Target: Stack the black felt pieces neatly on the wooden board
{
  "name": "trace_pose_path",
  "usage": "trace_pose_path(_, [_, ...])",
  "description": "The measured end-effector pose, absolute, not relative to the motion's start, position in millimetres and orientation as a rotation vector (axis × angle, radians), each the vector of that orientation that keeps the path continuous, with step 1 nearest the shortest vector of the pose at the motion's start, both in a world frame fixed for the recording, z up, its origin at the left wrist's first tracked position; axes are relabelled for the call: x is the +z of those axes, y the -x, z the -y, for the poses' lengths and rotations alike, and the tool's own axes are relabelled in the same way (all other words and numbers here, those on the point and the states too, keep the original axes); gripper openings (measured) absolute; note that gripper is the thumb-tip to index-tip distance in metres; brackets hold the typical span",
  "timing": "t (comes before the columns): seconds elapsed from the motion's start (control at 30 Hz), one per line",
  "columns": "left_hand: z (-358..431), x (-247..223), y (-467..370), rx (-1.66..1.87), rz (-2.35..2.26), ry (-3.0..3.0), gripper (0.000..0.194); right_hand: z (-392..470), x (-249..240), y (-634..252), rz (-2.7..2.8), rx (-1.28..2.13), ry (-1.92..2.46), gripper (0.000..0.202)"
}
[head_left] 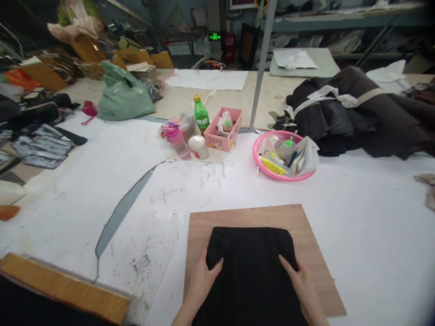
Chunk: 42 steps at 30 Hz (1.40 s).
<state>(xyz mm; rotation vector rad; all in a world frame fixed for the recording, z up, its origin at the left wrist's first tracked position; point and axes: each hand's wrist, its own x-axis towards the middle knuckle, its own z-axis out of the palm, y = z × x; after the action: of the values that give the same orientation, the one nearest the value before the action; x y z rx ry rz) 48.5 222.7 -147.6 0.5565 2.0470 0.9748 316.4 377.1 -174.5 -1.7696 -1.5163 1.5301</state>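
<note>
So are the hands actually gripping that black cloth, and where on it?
No grip: the left hand and right hand lie flat on the black cloth, pressing its left and right sides onto the wooden board.

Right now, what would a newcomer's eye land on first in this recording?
First, the black folded fabric at bottom centre, lying on a brown wooden board, with the left hand and right hand pressed flat on its two sides. Beyond it, a bright pink round basket of small supplies stands out on the white table paper. Left of the basket sit a pink box, a green soda bottle and a pink water bottle.
</note>
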Motion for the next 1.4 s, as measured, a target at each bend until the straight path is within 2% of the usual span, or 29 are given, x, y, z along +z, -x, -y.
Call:
trace_pose_path(0.17, [-214.7, -149.7, -53.2, 1.084, -2.004, -0.649, 0.044, -349.9, -162.7, -334.2, 1.728, 1.613, 1.425, 0.036])
trace_pose_path(0.3, [-193.0, -153.4, -64.9, 1.030, -1.812, -1.121, 0.059, -368.5, -165.1, -342.2, 1.521, 1.567, 1.734, 0.049])
trace_pose_path(0.37, [-192.8, -155.8, -64.2, 1.022, -1.868, -1.026, 0.062, -377.3, -169.6, -337.5, 1.437, 1.561, 1.864, 0.053])
trace_pose_path(0.47, [-206.5, -157.0, -53.5, 1.075, -1.997, -0.646, 0.053, -364.6, -172.6, -328.3, 1.480, 1.524, 1.831, 0.048])
trace_pose_path(0.6, [-219.9, -151.2, -43.4, 1.101, -2.021, -0.479, 0.047, -322.2, -168.7, -332.7, 1.735, 1.474, 1.493, 0.039])
trace_pose_path(0.7, [-211.9, -146.4, -53.4, 1.108, -1.984, -0.632, 0.042, -319.8, -168.4, -344.1, 1.807, 1.489, 1.429, 0.052])
trace_pose_path(0.83, [-198.0, -149.2, -67.4, 1.063, -1.811, -1.060, 0.057, -354.1, -176.9, -348.3, 1.629, 1.442, 1.898, 0.054])
trace_pose_path(1.03, [-209.2, -163.2, -45.4, 1.117, -1.963, -0.513, 0.043, -363.2, -188.2, -343.2, 1.783, 1.206, 1.970, 0.064])
trace_pose_path(1.2, [-209.2, -163.0, -38.4, 1.134, -1.966, -0.460, 0.049, -357.0, -189.4, -342.2, 1.899, 1.037, 1.945, 0.072])
trace_pose_path(1.4, [-188.0, -156.2, -33.8, 1.073, -2.082, -0.379, 0.050, -358.3, -194.9, -340.9, 1.951, 1.006, 1.894, 0.076])
